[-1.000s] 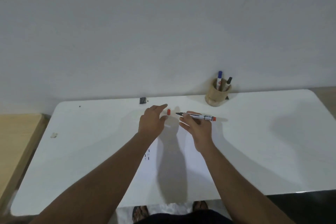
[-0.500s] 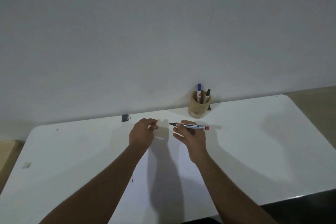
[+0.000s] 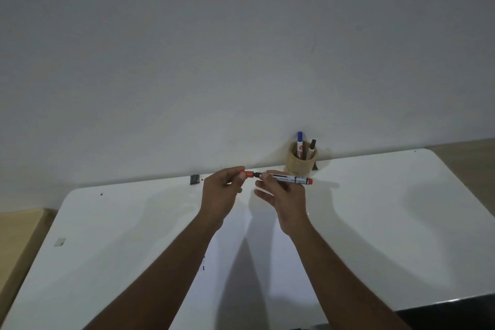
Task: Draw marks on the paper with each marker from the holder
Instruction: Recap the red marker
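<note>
The left hand (image 3: 222, 187) pinches the red cap (image 3: 249, 174) just off the nib of the red marker (image 3: 289, 179), which the right hand (image 3: 284, 195) grips level above the paper (image 3: 267, 262). If the cap comes on crooked, it may miss the nib, inking the fingertips, or slip onto the tabletop (image 3: 388, 222)

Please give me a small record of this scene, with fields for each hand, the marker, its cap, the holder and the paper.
left hand: fingers pinch the red cap
right hand: holds the red marker, level, tip toward the cap
cap state: at the marker's tip, not pushed home
holder: at the table's far edge, with a blue marker and a black marker
paper: flat under the arms, small dark marks near its left edge
</note>
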